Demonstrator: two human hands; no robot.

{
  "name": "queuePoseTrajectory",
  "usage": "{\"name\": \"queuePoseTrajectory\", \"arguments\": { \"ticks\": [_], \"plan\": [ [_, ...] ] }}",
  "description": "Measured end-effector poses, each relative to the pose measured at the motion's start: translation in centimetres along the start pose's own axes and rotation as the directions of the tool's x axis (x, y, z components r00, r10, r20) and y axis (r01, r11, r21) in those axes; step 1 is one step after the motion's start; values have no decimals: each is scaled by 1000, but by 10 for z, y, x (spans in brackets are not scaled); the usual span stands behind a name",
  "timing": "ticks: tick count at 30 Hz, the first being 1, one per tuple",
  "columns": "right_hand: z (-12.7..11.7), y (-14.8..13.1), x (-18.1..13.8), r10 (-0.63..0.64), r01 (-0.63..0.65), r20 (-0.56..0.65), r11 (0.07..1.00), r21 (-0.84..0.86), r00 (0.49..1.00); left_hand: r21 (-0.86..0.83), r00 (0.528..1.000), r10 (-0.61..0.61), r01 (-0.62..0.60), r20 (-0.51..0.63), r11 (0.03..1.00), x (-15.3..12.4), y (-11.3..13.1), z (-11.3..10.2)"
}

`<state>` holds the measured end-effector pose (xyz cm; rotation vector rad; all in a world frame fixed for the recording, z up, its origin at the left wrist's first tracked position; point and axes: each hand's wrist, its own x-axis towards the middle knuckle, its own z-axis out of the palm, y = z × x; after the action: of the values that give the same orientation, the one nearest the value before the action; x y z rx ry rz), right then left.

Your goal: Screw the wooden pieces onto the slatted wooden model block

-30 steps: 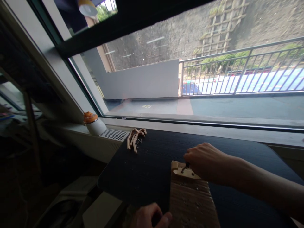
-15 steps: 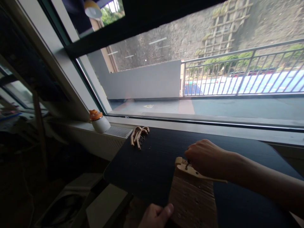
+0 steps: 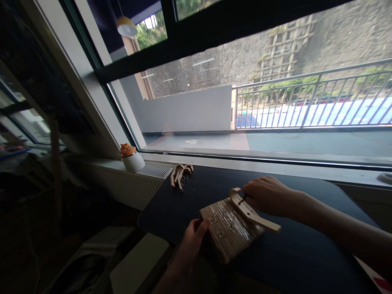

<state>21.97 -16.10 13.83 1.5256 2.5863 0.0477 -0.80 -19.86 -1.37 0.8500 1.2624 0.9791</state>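
Observation:
My left hand (image 3: 193, 238) grips the left edge of a brown, ridged block (image 3: 231, 230), which has small holes and a glossy sheen on its top face. Along the block's far right side lies a curved, light wooden piece (image 3: 249, 212) with a hook-shaped end and drilled holes. My right hand (image 3: 266, 196) is closed above that piece. A thin dark metal piece (image 3: 241, 201), like a screw or small driver, shows between its fingers and a hole in the wood; its upper part is hidden by the hand.
Similar curved wooden pieces (image 3: 177, 176) and several screws (image 3: 185, 179) lie at the far left corner of the dark table (image 3: 165, 216). A white container with an orange top (image 3: 133, 160) stands on the sill beside the vent (image 3: 155, 170). Behind the table is a large window.
The brown block has been tilted and turned, swinging up and leftward, with my left hand moving up along with it. The curved wooden piece has turned too; my right hand remains over it.

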Motion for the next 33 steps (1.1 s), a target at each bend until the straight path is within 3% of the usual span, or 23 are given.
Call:
{"name": "queuePoseTrajectory", "arguments": {
  "ticks": [3, 8, 11, 15, 20, 24, 26, 30, 33],
  "plan": [
    [4, 3, -4, 66, -66, -32, 998, -9, 997, -166, 999, -34, 36, 10, 986, 17, 10, 18],
    [15, 4, -21, 185, -187, -97, 982, -4, 978, -226, 998, 2, 11, 58, 974, 45, 15, 29],
    [30, -1, -39, 275, -259, -219, 961, 98, 936, -258, 990, 113, -88, 82, 962, 53, 19, 24],
    [60, -20, -58, 417, -353, -343, 906, 234, 842, -241, 936, 311, -267, 164, 933, 55, 26, 18],
    [108, -41, -65, 520, -393, -458, 851, 348, 721, -137, 889, 426, -407, 167, 903, 60, 23, 9],
    [142, -48, -62, 549, -390, -577, 836, 386, 605, -5, 830, 481, -500, 282, 866, 66, 23, -7],
    [153, -50, -61, 562, -386, -597, 827, 408, 573, 83, 791, 497, -557, 356, 826, 69, 31, -16],
    [163, -53, -58, 572, -363, -624, 820, 442, 532, 356, 753, 389, -614, 531, 704, 71, 63, -26],
    [167, -55, -59, 564, -346, -633, 826, 446, 531, 497, 715, 297, -669, 633, 553, 67, 91, -23]
  ]
}}
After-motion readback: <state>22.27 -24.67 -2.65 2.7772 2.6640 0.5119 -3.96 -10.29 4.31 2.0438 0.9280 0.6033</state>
